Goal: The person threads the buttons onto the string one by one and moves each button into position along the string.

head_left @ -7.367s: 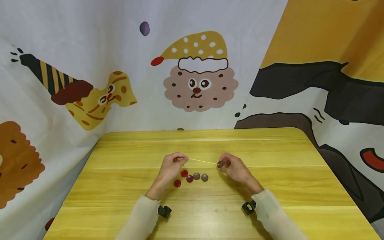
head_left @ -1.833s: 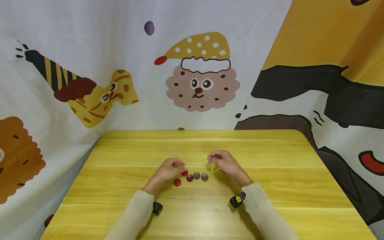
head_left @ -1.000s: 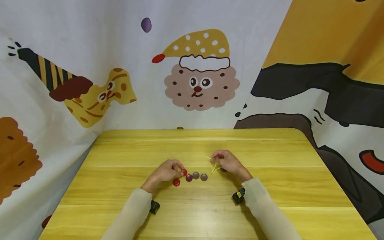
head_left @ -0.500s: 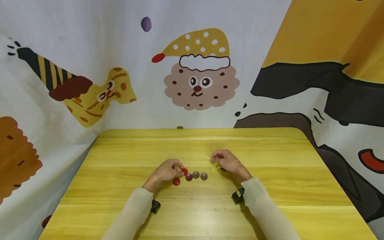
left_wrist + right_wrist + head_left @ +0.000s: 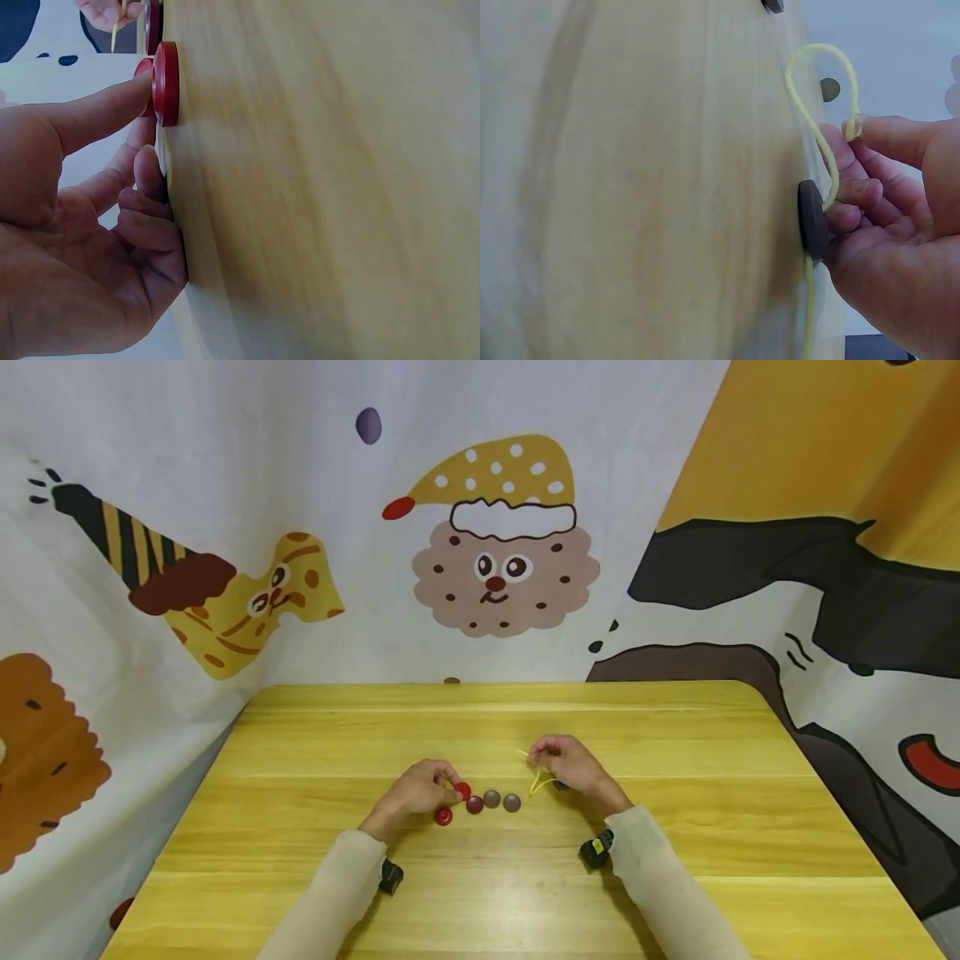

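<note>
Yellow cord (image 5: pixel 810 112) already seemed strung through one dark brown button (image 5: pixel 811 220), its end pinched in the right hand (image 5: pixel 573 766) over the table (image 5: pixel 300 727). Left hand (image 5: pixel 422 787) pinched a red button (image 5: pixel 463 791); that, plus another red one (image 5: pixel 443 816), a maroon one (image 5: pixel 475 805) and two gray-brown ones (image 5: pixel 512 802) nearby, looked unstrung.

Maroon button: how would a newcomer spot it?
On the wooden table, find the small round buttons. Between the red button that the left hand pinches and two grey-brown buttons lies the maroon button, the only dark purplish-red one.
</note>
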`<state>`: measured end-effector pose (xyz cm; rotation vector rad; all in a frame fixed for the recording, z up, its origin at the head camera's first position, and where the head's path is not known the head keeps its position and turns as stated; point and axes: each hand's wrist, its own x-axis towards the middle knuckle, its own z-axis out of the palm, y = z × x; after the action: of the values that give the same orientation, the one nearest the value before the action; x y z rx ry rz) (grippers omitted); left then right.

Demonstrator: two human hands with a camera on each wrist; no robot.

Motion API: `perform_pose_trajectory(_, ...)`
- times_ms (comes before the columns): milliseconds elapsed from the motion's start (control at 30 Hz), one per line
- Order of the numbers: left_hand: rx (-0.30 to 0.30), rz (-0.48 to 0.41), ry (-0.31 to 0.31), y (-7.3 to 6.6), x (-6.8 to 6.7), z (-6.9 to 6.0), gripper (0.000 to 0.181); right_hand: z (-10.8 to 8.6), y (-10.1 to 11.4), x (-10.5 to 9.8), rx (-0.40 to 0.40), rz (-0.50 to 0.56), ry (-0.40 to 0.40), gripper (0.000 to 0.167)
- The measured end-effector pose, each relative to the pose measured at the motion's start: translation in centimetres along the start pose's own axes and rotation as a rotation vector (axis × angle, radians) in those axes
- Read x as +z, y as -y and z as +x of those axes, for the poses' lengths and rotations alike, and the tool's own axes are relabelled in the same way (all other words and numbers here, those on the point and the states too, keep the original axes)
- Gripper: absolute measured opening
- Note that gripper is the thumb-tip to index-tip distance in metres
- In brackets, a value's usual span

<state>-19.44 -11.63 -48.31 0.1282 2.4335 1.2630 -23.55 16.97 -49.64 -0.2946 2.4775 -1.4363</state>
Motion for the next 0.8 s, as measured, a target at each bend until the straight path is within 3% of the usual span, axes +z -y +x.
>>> perform_pose_trajectory(800,-0.029,0.009,-0.034,-0.45,0.07,-0.15,0.015,-0.22,0.74,0.20,-0.018,0.017,-0.017,0.012)
